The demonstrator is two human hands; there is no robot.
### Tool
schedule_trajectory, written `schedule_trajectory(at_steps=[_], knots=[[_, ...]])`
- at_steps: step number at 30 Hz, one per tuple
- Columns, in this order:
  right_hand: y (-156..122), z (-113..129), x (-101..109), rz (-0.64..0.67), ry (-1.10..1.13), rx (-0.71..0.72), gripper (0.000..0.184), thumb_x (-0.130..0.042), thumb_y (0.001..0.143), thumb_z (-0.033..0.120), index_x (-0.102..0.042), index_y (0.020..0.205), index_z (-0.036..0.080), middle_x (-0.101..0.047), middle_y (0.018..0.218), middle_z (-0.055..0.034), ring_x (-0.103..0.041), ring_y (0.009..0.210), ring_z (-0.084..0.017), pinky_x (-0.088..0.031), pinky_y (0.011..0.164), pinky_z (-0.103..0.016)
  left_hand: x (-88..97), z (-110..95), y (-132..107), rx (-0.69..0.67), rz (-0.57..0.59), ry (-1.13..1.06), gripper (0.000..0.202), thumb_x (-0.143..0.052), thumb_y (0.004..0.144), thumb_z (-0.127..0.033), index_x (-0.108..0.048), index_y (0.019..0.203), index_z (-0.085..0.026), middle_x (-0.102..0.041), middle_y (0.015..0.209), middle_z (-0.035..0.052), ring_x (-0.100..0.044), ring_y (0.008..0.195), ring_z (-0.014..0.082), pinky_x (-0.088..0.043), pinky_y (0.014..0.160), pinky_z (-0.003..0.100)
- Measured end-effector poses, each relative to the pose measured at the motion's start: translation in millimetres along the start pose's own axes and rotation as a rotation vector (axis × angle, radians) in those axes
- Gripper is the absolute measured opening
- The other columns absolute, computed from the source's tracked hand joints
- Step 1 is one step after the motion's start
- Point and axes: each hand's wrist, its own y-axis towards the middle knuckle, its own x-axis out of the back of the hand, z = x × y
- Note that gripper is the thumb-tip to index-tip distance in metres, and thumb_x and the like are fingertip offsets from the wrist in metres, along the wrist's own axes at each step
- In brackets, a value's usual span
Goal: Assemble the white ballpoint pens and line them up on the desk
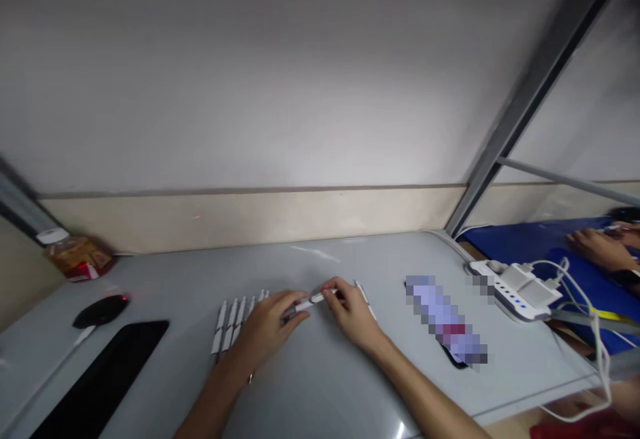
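Note:
My left hand (267,329) and my right hand (353,312) meet over the grey table (320,385), both with fingers closed on one white pen (313,301) held level between them. The left hand pinches its left end and the right hand its right end. Just left of my left hand, several white pens (233,322) lie side by side in a row. Another white pen (365,293) lies behind my right hand.
A black keyboard (103,379) and a black mouse (100,310) sit at the left, with a jar (75,255) by the wall. A blurred phone (447,322) and a white power strip (515,289) with cables lie at the right. Another person's hands (603,245) work beyond it.

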Motion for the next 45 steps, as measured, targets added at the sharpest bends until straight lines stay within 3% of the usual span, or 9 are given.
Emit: schedule_trajectory(at_steps=[2,5,8,20,26,32,36,40,45], knots=[[3,-4,4,-0.002,0.111,-0.071,0.022,-0.050,0.090,0.040,-0.061,0.090,0.021,-0.056,0.067,0.0013,-0.050,0.060,-0.013,-0.036,0.054,-0.022,4.5,7,-1,0.054,-0.012,0.049,0.025,-0.052,0.090,-0.039,-0.060,0.110,-0.026,-0.070,0.094,0.0007,-0.064,0.080,0.0159,-0.048,0.072,0.027],[5,-9,8,0.153,0.276,-0.163,0.024,-0.053,0.087,0.044,-0.058,0.093,0.021,-0.053,0.063,0.0034,-0.045,0.050,-0.010,-0.032,0.046,-0.021,10.7,12,0,0.021,-0.033,0.105,0.023,-0.042,0.094,-0.037,-0.060,0.101,-0.024,-0.067,0.093,0.0021,-0.061,0.083,0.0169,-0.047,0.076,0.029],[4,-13,9,0.255,0.225,-0.186,0.032,-0.049,0.089,0.048,-0.060,0.085,0.018,-0.053,0.059,0.0027,-0.041,0.047,-0.009,-0.030,0.045,-0.021,11.1,12,1,-0.033,-0.080,0.196,0.022,-0.040,0.095,-0.033,-0.059,0.096,-0.022,-0.064,0.092,0.0039,-0.057,0.087,0.0191,-0.043,0.080,0.032],[6,-17,15,0.299,0.199,-0.242,0.053,-0.041,0.089,0.060,-0.064,0.072,0.015,-0.046,0.055,0.0023,-0.038,0.049,-0.010,-0.028,0.048,-0.021,6.4,-4,0,-0.062,-0.012,0.377,0.031,-0.027,0.099,-0.028,-0.057,0.101,-0.022,-0.062,0.096,0.0047,-0.049,0.093,0.0206,-0.032,0.082,0.035],[1,-11,15,0.253,-0.048,-0.026,0.049,-0.035,0.094,0.052,-0.058,0.067,0.018,-0.044,0.055,0.0030,-0.038,0.052,-0.011,-0.029,0.053,-0.023,5.3,-2,0,-0.039,-0.011,0.385,0.030,-0.031,0.096,-0.023,-0.057,0.082,-0.020,-0.062,0.080,0.0044,-0.047,0.083,0.0208,-0.031,0.078,0.036],[-3,-5,18,0.099,-0.250,0.266,0.022,-0.044,0.094,0.032,-0.064,0.094,0.021,-0.060,0.086,-0.0055,-0.053,0.078,-0.018,-0.038,0.073,-0.028,-2.3,4,1,0.010,-0.059,0.295,0.028,-0.031,0.093,-0.017,-0.052,0.074,-0.019,-0.059,0.073,0.0018,-0.050,0.076,0.0182,-0.032,0.074,0.033],[-3,-6,18,0.119,-0.338,0.283,0.026,-0.052,0.091,0.032,-0.060,0.113,0.023,-0.062,0.105,-0.0084,-0.055,0.094,-0.021,-0.039,0.082,-0.032,-5.7,-1,1,-0.007,-0.024,0.341,0.030,-0.029,0.097,-0.024,-0.053,0.079,-0.020,-0.061,0.080,0.0017,-0.051,0.081,0.0185,-0.030,0.076,0.033],[-3,-7,12,0.181,-0.623,0.280,0.026,-0.040,0.097,0.029,-0.064,0.102,0.021,-0.066,0.092,-0.0081,-0.056,0.086,-0.021,-0.036,0.080,-0.033,-9.9,-11,0,-0.027,0.018,0.390,0.032,-0.028,0.099,-0.027,-0.056,0.085,-0.020,-0.063,0.086,0.0024,-0.051,0.087,0.0194,-0.029,0.077,0.033],[-6,-6,7,0.115,-0.813,0.284,0.021,-0.049,0.088,0.011,-0.058,0.105,0.020,-0.065,0.094,-0.0080,-0.057,0.083,-0.021,-0.034,0.073,-0.031,-15.8,-19,-1,-0.068,0.043,0.422,0.024,-0.034,0.098,-0.030,-0.057,0.100,-0.022,-0.064,0.093,0.0027,-0.053,0.093,0.0206,-0.029,0.078,0.034]])
